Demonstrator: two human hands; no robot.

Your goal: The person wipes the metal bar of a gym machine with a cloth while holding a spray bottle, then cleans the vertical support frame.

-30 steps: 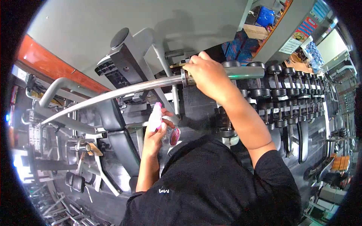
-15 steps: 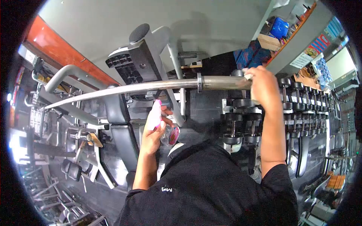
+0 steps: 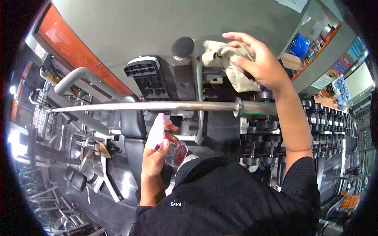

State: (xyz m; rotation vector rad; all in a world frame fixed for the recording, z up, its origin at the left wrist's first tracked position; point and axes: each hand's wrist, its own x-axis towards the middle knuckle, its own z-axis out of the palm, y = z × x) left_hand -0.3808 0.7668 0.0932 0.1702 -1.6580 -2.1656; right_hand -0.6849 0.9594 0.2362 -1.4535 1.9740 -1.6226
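Head view: the right hand (image 3: 262, 65) is raised above the barbell (image 3: 157, 106), clamped on a bunched beige cloth (image 3: 226, 63). The forefinger is stretched out along the top and the other fingers are curled into the fabric. The cloth hangs clear of the bar, not touching it, in front of the grey upright of a machine (image 3: 185, 78).

The left hand (image 3: 155, 155) is lower and close to the person's chest, closed around a spray bottle (image 3: 157, 131). The bottle has a white and pink head, and its clear body shows between the fingers. It sits below the bar and apart from it.

The barbell runs level across the frame. Its collar (image 3: 238, 107) lies just under the right wrist, and the sleeve end passes behind the forearm.

A black pad (image 3: 132, 122) stands behind the bar near its middle. Racked dumbbells (image 3: 271, 126) fill the area under the right forearm (several rows, running off to the right edge). A cluttered shelf (image 3: 311, 47) sits high on the right, and a grey wall (image 3: 138, 27) rises behind the machine.
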